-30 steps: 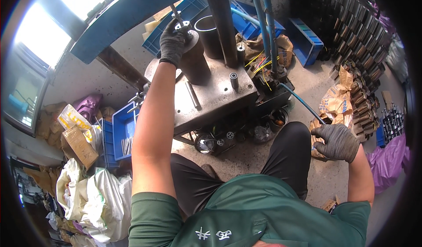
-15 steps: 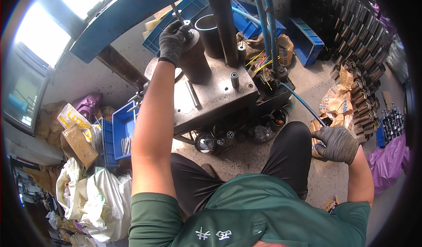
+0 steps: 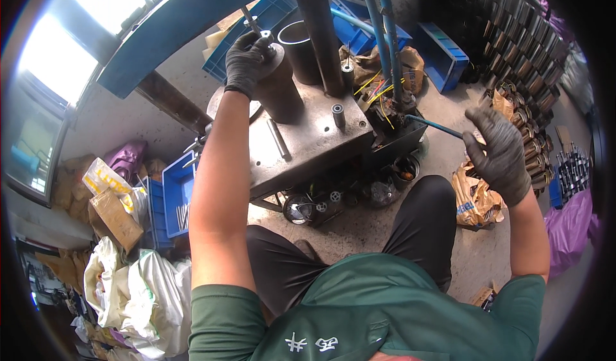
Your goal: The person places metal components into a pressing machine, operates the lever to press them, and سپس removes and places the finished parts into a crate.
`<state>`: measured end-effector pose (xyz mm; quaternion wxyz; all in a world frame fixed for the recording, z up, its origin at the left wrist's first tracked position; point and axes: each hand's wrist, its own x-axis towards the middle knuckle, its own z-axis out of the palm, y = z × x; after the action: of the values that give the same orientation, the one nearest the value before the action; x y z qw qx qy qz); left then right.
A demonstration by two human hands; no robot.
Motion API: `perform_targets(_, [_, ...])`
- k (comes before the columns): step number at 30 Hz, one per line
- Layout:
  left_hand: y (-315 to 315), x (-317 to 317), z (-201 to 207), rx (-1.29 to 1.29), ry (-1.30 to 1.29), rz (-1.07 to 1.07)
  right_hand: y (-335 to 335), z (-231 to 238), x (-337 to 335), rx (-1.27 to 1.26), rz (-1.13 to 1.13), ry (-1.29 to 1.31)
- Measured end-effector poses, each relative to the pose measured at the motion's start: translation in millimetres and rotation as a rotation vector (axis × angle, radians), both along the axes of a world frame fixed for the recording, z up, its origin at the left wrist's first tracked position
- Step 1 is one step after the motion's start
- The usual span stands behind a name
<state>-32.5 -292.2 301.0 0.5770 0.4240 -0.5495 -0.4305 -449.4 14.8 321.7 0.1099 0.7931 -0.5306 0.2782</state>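
My left hand point(image 3: 246, 64), in a dark grey work glove, is closed around a small metal part point(image 3: 267, 36) on top of a thick upright steel cylinder point(image 3: 280, 98). A thin rod point(image 3: 248, 16) comes down from the blue press beam point(image 3: 192, 24) right above that part. The fingers hide most of what they grip. My right hand point(image 3: 500, 152), gloved too, is raised at the right with its fingers stretched and the thumb apart. The end of a blue lever point(image 3: 436, 126) lies by its thumb and fingers. Whether they touch cannot be made out.
On the steel table point(image 3: 301, 152) lie a metal pin point(image 3: 278, 139) and a short upright bushing point(image 3: 339, 116); a wide tube point(image 3: 296, 59) stands behind. Blue crates point(image 3: 443, 56) and stacked metal sleeves point(image 3: 523, 34) are at the back right. White sacks point(image 3: 157, 297) lie at the left.
The blue lever's handle end has risen, swinging up and away from me. My right hand has moved up with it and its fingers have opened. The left hand stays at the cylinder top.
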Motion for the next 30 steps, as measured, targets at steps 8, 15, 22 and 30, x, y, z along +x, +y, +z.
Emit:
perform_targets(8, [2, -4, 0, -0.007, 0.049, -0.080, -145, 42, -1, -0.351, 0.037, -0.190])
perform_targets(15, [-16, -13, -12, 0.027, 0.104, -0.100, -168, 59, 2, -0.270, -0.267, 0.178])
perform_targets(22, [-49, 27, -49, -0.289, -0.205, -0.002, -133, 65, 18, -0.063, -0.239, 0.015])
perform_targets(30, [97, -53, -105, -0.162, 0.255, -0.534, 6, -50, -17, -0.430, 0.305, -0.874])
